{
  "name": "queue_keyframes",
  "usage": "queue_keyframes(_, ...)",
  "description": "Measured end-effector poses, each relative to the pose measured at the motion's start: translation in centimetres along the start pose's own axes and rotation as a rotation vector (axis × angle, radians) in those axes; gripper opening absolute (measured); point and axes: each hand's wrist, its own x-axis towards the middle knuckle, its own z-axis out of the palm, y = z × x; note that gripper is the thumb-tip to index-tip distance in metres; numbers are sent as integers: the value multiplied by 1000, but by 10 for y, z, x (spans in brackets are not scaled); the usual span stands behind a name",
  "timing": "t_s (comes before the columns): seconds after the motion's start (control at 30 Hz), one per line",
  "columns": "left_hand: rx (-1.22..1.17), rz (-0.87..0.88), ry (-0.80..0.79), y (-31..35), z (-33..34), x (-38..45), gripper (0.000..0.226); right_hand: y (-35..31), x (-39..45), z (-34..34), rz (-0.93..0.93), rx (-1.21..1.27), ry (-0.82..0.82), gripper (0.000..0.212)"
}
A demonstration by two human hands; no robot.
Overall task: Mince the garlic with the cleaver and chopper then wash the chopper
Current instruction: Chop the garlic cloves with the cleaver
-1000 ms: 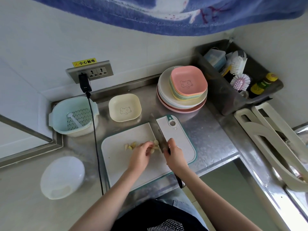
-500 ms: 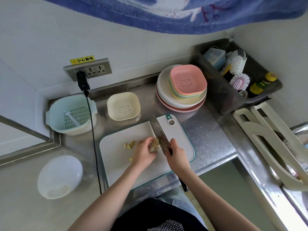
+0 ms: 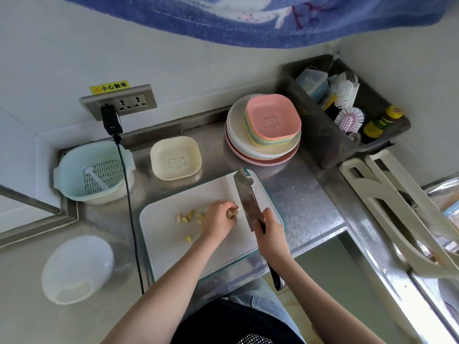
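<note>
The left hand [image 3: 218, 219] has its fingers curled round a pale, yellowish garlic clove [image 3: 233, 213] on the white cutting board [image 3: 171, 242], with more peeled cloves [image 3: 190, 216] lying loose just left of those fingers. The right hand [image 3: 272, 234] grips the cleaver [image 3: 247, 198], its steel blade standing on edge just right of the held clove. Much of the dark handle is hidden under the right fingers, and the left fingers cover most of the held clove.

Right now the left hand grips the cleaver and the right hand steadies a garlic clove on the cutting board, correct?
Hands are swapped. The head view shows the right hand gripping the cleaver and the left hand holding a garlic clove on the cutting board.
</note>
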Motion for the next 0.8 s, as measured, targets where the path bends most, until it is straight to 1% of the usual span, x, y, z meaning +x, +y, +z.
queue_keyframes(0.13, -15, -10, 84, -4, 1, -5, 38, -2, -2, 1, -19, -24, 0, 13)
queue_keyframes(0.2, 11, -20, 103, -6, 2, -7, 33, -5, -3, 4, -24, -23, 3, 14)
queue_keyframes(0.4, 31, -21, 83, -5, -2, -5, 11, -15, -3, 16, -30, -81, -35, 8)
queue_keyframes(0.47, 47, -36, 87, -3, -2, -5, 6, -18, -5, 24, 6, -154, -46, 8)
queue_keyframes(0.57, 61, -42, 96, -3, 1, -6, 7, -22, -7, 37, -2, -287, -76, 15)
queue_keyframes(0.6, 57, -39, 108, -3, 1, -6, 8, -24, -6, 37, -8, -281, -92, 14)
queue_keyframes(0.67, 42, -26, 129, -4, 1, -6, 5, -24, -1, 28, -6, -186, -111, 9)
queue_keyframes(0.73, 30, -17, 131, -4, -1, -6, 5, -21, 4, 14, -9, -99, -92, 7)
queue_keyframes(0.8, 21, -5, 125, -4, -2, -6, 8, -17, 4, 4, -25, -86, -65, 7)
